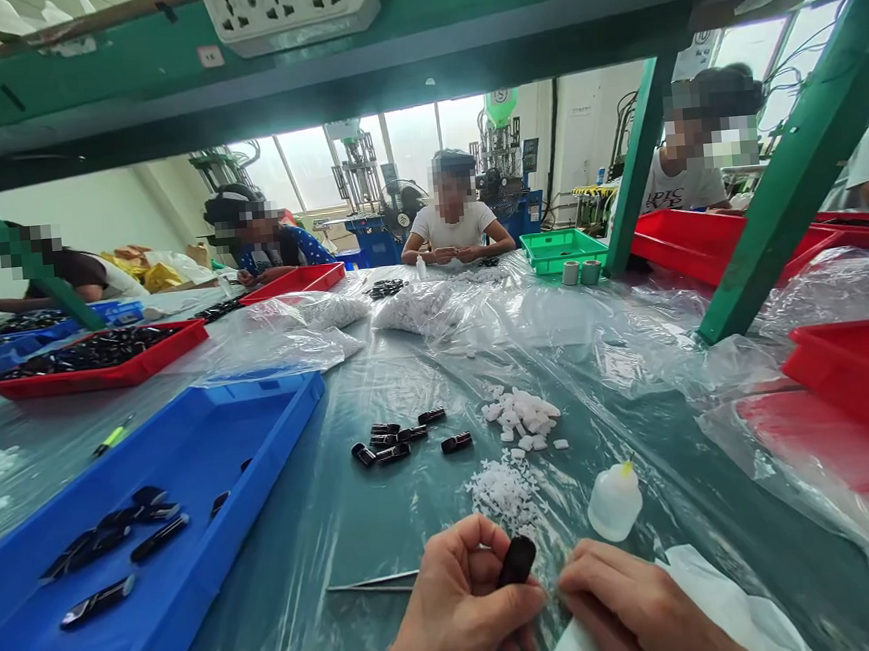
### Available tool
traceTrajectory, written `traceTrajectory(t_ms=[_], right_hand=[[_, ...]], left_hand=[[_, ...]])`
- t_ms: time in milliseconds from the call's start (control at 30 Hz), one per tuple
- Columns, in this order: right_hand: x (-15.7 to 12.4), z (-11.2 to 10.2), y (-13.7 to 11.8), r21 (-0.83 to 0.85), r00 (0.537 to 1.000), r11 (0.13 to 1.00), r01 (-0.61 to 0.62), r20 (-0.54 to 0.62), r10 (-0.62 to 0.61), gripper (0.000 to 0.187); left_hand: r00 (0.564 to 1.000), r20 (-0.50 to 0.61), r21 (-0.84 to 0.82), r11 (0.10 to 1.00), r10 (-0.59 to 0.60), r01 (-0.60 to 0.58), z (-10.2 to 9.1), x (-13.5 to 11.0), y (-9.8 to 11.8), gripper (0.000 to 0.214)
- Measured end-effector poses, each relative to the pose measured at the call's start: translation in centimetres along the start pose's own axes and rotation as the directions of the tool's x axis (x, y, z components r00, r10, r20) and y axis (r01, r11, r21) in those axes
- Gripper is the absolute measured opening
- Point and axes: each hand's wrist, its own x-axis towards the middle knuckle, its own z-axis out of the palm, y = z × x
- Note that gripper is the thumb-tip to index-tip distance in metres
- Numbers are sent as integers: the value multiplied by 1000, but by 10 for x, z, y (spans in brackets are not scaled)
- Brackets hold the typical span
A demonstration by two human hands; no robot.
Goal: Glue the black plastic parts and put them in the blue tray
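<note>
While the left hand (457, 605) grips a black plastic piece (517, 561) upright, the right hand (633, 601) curls just beside it; whether it touches or holds anything cannot be told. From that piece, tweezers (372, 584) lie left, partly under the left hand, and a squeeze bottle (614, 502) stands ahead and right. White flakes (504, 491) heap straight ahead, with more black pieces (405, 438) beyond them. A white cloth (728, 608) lies under the right hand, and a blue tray (150, 528) sits well left, holding similar black pieces.
</note>
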Motion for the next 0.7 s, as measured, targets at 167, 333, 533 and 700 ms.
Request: traceTrajectory(t_ms=[167,333,533,700], right_hand=[[7,-23,-13,439,929,828,-348,41,368,20],[9,-27,-14,746,844,453,-488,273,461,25],[7,-20,-15,838,803,149,-525,429,415,25],[4,-9,-16,864,769,9,-504,445,459,28]], left_hand=[[994,92,61,996,-67,61,1,1,-4,26],[978,158,114,987,-134,117,2,1,-10,22],[964,205,132,981,-168,143,2,-2,-8,23],[961,219,195,973,-166,124,2,-2,-7,22]])
